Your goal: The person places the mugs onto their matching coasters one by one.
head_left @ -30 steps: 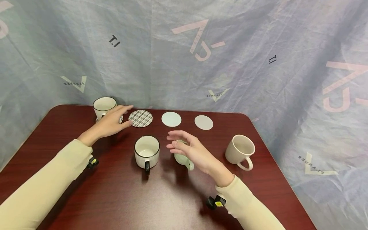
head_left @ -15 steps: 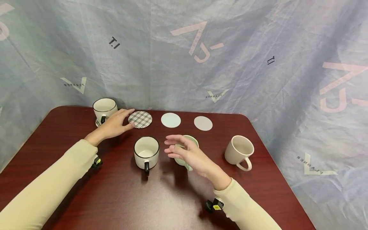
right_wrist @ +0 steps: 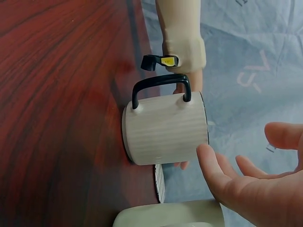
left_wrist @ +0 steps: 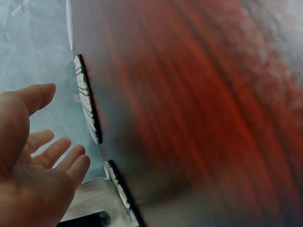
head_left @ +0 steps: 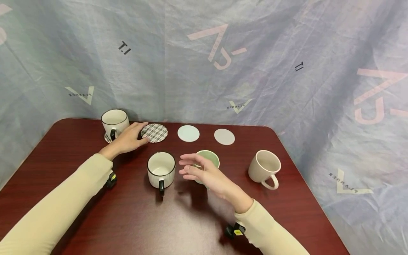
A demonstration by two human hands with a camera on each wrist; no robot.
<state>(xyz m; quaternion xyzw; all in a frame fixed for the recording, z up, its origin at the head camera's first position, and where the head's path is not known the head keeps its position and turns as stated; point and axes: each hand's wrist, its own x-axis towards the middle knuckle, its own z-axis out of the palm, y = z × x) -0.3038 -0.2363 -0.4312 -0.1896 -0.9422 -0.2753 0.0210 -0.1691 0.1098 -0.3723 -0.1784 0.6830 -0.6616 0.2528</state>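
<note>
At the back left, a white black-rimmed mug [head_left: 108,128] with a black handle stands on a plaid coaster. My left hand [head_left: 127,139] hovers beside it with loosely bent fingers, its tips near a second plaid coaster [head_left: 156,132]; it holds nothing. My right hand [head_left: 208,175] hangs over a green cup [head_left: 210,156], partly covering it, and holds nothing either. Left of that hand is another white black-rimmed mug [head_left: 160,177], its handle toward me. In the right wrist view, my fingertips seem close to this mug [right_wrist: 165,130]; I cannot tell whether they touch.
A pale blue coaster [head_left: 188,133] and a pale greyish coaster [head_left: 224,136] continue the row along the back. A beige mug [head_left: 259,170] stands on the right of the dark red table [head_left: 137,219]. Behind hangs a grey-blue cloth [head_left: 143,78].
The left hand has shifted slightly right and down, away from the left mug, exposing its handle. The right hand has drifted slightly left and down, uncovering more of the green cup's rim.
</note>
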